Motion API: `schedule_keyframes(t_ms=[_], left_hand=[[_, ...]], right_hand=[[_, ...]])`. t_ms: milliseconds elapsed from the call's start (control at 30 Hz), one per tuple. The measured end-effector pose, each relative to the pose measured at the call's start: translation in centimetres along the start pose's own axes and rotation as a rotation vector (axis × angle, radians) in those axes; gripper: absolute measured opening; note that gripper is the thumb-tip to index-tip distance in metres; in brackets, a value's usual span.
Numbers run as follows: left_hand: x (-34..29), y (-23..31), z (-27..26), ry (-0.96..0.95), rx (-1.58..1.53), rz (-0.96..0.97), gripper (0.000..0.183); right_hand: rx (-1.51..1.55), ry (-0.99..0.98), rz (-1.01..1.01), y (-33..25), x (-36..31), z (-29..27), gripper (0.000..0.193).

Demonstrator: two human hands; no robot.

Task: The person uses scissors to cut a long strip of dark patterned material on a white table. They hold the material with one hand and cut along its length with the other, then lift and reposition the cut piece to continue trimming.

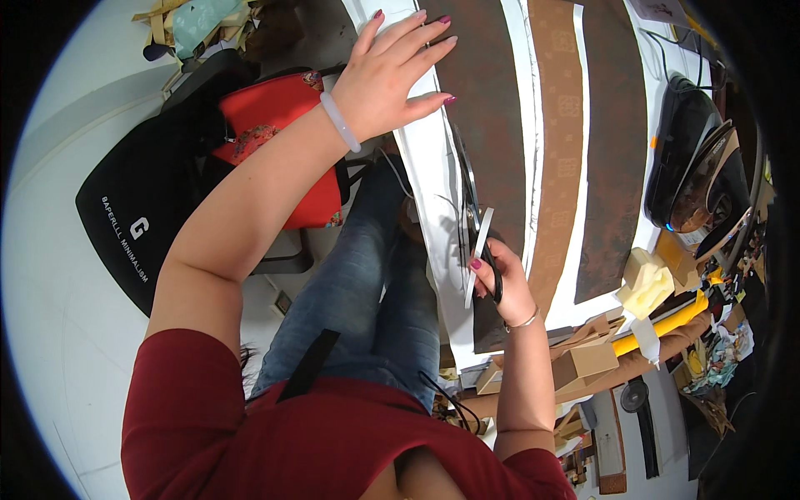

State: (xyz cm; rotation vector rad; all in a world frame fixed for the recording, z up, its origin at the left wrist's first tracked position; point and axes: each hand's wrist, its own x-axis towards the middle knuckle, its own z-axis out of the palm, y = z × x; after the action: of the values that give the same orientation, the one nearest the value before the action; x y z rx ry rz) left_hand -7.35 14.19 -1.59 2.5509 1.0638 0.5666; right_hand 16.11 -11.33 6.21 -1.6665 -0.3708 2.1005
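Observation:
My left hand [396, 75] lies with its fingers spread over the white table edge [429, 200] and the near border of a dark mottled sheet [492, 108]. A pale bangle circles that wrist. Lower down, my right hand [508, 287] is closed on the black handles of a pair of scissors [468, 171], whose long blades point up along the sheet's near edge. A narrow white strip [476, 271] runs beside the scissors and my right fingers. Beyond the dark sheet lie a tan patterned strip [558, 125] and another dark mottled piece [615, 150].
A black chair cover [133, 192] and a red embroidered cushion [279, 142] are at the left. On the table's far side sit a glossy black device [683, 158] and a pale yellow block [646, 282]. A yellow roll [667, 323] and cardboard pieces [587, 367] crowd the right end.

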Motion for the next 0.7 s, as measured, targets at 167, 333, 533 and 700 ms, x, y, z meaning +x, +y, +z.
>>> schedule_keyframes(t_ms=[167,333,533,700], left_hand=[[0.6,0.3,-0.5,0.013,0.003,0.020,0.063],[0.7,0.7,-1.6,-0.054,0.030,-0.004,0.052],[0.8,0.1,-0.7,-0.005,0.068,0.037,0.052],[0.3,0.0,-0.3,-0.008,0.100,0.057,0.048]], right_hand=[[-0.005,0.023,0.003,-0.1,0.6,0.3,0.028],[-0.015,0.032,0.012,0.2,0.7,0.2,0.028],[-0.032,0.039,0.007,0.0,0.9,0.4,0.026],[-0.011,0.030,-0.032,-0.6,1.4,0.7,0.027]])
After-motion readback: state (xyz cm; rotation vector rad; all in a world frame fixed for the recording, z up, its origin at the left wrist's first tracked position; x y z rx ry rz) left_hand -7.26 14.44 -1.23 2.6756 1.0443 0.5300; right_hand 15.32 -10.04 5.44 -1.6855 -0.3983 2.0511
